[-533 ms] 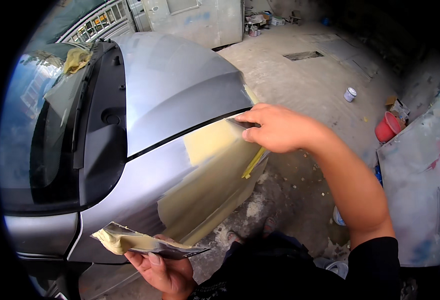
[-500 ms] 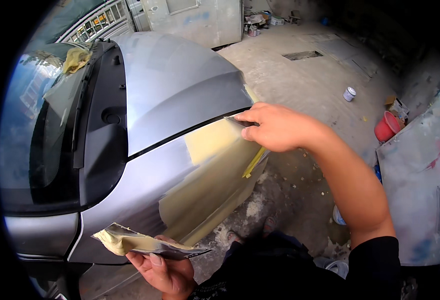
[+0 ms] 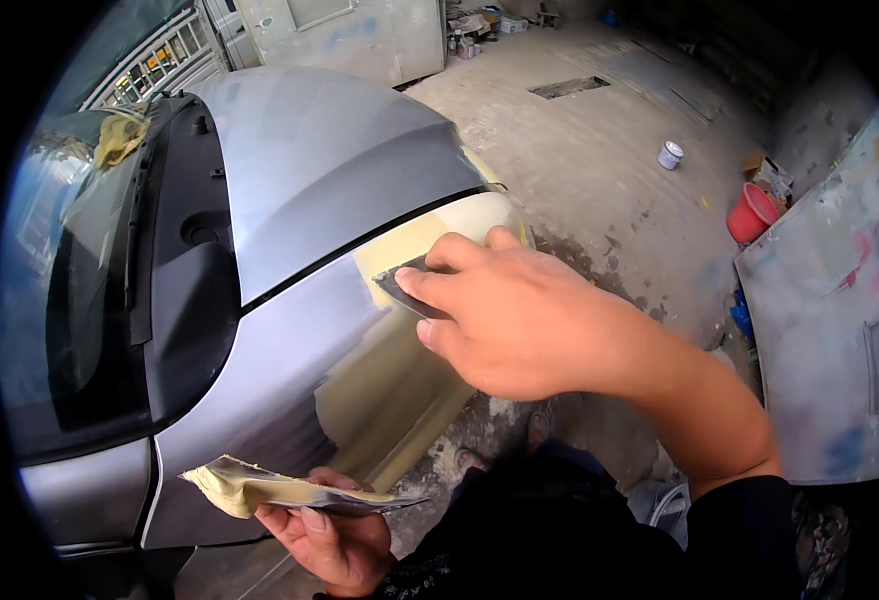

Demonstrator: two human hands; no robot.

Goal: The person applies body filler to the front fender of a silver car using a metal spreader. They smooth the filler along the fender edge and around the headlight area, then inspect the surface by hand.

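My right hand [image 3: 500,320] grips a dark, flat scraper [image 3: 405,302] against the fresh pale yellow filler [image 3: 390,240] on the upper part of the silver car fender [image 3: 250,380]. A darker beige filler patch [image 3: 360,410] lies lower on the same panel and is partly behind my hand. At the lower left my left hand [image 3: 325,550] holds a thin dark plate [image 3: 380,505] with a lump of pale yellow putty [image 3: 230,480] on it, just in front of the fender.
The hood [image 3: 330,140] and windshield [image 3: 55,270] are beyond the fender. A white can [image 3: 670,155] stands on the dusty floor; a red bucket [image 3: 750,212] and cardboard box [image 3: 765,175] sit by a paint-spotted panel [image 3: 820,300] at right. Clutter [image 3: 500,20] lies at the back.
My right hand has moved left and down with the scraper, from the fender's front corner. The pale filler now reaches farther toward that corner. The view has shifted slightly.
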